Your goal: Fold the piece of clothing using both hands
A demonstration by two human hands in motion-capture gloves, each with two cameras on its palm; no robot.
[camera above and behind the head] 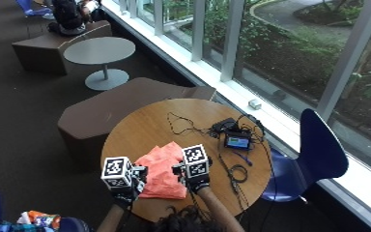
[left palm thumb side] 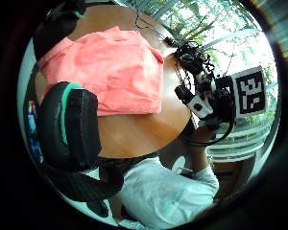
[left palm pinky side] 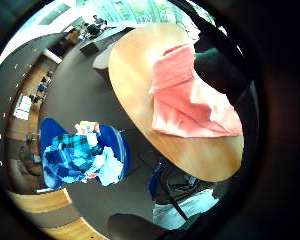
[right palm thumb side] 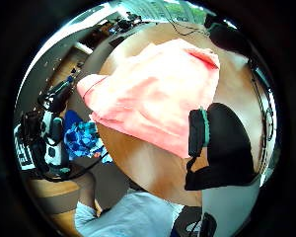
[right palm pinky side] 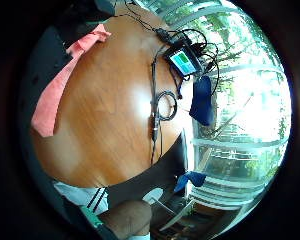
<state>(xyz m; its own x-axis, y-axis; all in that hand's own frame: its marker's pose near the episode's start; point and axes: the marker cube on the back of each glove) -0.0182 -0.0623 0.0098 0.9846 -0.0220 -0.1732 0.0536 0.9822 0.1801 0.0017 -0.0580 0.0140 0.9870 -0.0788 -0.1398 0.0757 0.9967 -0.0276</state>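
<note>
You are seated at the near edge of a round wooden table (camera above and behind the head: 147, 125), and the garment (camera above and behind the head: 163, 170), a soft coral-pink piece of cloth, lies folded into a rough rectangle on the near part of the top, between your two hands. Its near edge lies close to the table's near rim; its far end reaches toward the middle of the table. The surface shows gentle creases, and one folded layer lies over another along one side.

Your left hand (camera above and behind the head: 129, 189) is over the garment's near left corner, and your right hand (camera above and behind the head: 197, 180) is over its right edge. Whether either hand touches the cloth, you cannot tell. In the left thumb-side view a gloved finger (left palm thumb side: 69, 127) is curved in front of the cloth, and in the right thumb-side view another finger (right palm thumb side: 222, 143) bends over its edge, but whether your fingers are spread, closed, or pinching the fabric cannot be told.

The left and far left of the smooth tabletop are bare wood. To the right of the garment a small device (camera above and behind the head: 237, 141) with a lit screen sits among thin black cables (camera above and behind the head: 234, 171) that loop toward the near right rim. A blue chair (camera above and behind the head: 311, 154) stands just beyond the right rim, by the window.
</note>
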